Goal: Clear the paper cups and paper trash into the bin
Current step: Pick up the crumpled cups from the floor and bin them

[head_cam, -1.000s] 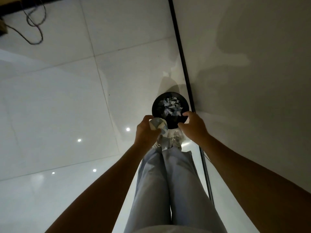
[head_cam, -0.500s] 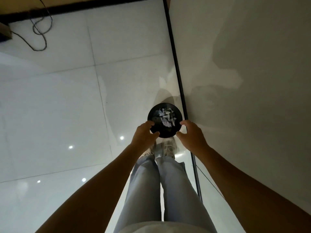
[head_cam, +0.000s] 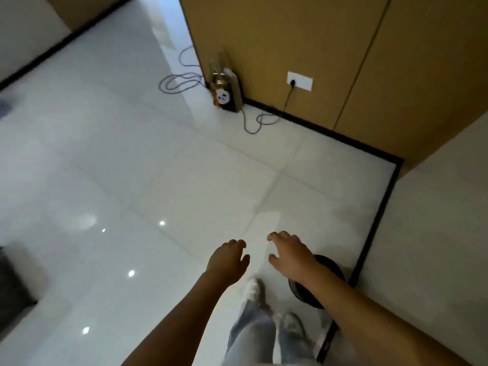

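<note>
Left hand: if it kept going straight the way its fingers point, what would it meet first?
Probably nothing close. The left hand is empty, fingers aimed ahead over bare floor; the bin sits to its right, out of that line. Depth is unclear.

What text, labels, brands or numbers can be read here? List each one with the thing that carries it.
None can be read.
The bag by the wooden wall shows a panda picture; any print on it is too blurred to read.
The wall socket plate bears no visible marking.
The bin, half hidden by the right arm, shows no label.
</note>
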`<action>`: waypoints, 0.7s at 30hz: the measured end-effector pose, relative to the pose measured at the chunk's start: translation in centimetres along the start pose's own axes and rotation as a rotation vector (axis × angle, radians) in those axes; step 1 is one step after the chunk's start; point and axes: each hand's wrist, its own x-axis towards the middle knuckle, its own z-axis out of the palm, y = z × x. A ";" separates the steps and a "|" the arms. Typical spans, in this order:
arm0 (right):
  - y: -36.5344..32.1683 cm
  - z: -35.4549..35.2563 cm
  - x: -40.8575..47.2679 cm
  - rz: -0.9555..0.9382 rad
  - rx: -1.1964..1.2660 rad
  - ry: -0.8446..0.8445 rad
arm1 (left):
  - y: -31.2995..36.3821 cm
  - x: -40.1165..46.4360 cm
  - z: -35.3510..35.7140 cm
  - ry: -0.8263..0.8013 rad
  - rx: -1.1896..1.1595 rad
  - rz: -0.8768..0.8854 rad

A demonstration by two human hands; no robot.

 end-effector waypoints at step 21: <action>-61.6 31.1 -9.5 -1.038 -0.555 -0.429 | -48.7 -49.4 2.2 0.543 -0.467 -1.004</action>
